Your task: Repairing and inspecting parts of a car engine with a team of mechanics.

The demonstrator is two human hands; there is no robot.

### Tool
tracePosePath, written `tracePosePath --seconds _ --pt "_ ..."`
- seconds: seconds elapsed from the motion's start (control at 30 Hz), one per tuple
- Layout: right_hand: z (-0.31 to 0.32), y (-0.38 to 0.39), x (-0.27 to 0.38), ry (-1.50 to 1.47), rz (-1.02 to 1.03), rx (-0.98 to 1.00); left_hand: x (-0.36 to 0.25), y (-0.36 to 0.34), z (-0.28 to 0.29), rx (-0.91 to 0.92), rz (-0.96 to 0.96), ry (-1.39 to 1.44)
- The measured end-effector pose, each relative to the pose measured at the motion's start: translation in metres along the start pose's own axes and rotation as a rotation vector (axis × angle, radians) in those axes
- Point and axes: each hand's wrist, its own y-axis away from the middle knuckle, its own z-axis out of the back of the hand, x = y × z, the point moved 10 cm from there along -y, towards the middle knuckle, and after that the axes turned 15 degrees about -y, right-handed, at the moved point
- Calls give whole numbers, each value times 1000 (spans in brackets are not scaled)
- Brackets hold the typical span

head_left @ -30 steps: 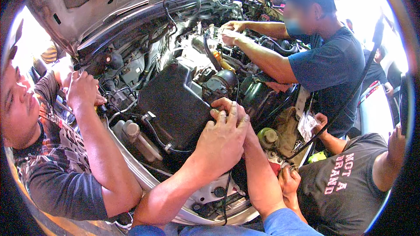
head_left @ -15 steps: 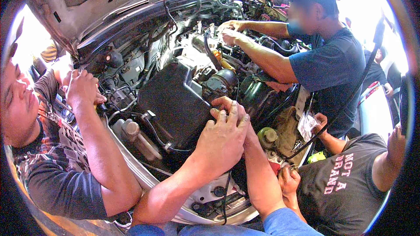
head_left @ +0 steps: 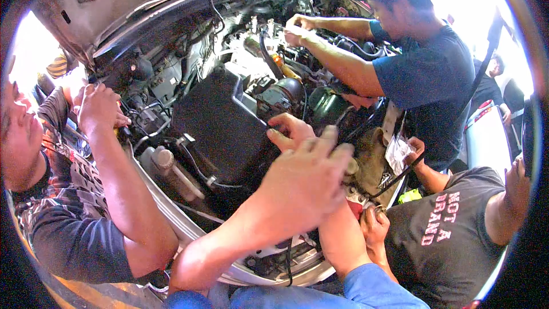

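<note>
Engine bay (head_left: 166, 209) lies open across the middle, its hood (head_left: 114, 6) raised at the upper left. Three co-workers lean round it: one in blue (head_left: 426, 80) at the far right, both hands on the engine; one in a patterned shirt (head_left: 86, 234) at the left; one in grey (head_left: 457, 229) at the lower right, with crumpled white paper (head_left: 397, 151) by one hand.

The black box (head_left: 214, 117) sits toward the front of the bay, between a black duct (head_left: 289, 88) and a pale bottle (head_left: 166, 163). It looks seated, slightly slanted in this view.

The person's left hand (head_left: 306, 180) is blurred, fingers apart and gripping nothing visible; it crosses above the right forearm. The right hand (head_left: 294, 131) is partly hidden behind it, thumb and forefinger bent near the box's right corner. Whether they pinch or touch anything cannot be told.

The step in hand seems a light one at that corner, or a pause beside it. Any two-handed move on the box would call for uncrossing the arms and a clear view of the right fingertips.
</note>
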Motion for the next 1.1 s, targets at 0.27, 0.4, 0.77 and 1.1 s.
tracePosePath --seconds 0.27,0.4,0.77,1.1 --pt "-1 -1 -2 84 13 24 93 19 67 -33 84 -148" --pt "1 -4 0 93 119 -10 338 132 94 243 589 -1080" --pt "0 -4 2 89 106 -8 385 170 96 518 861 -1106" --pt "-2 -2 -3 61 64 11 235 102 125 26 596 -936"
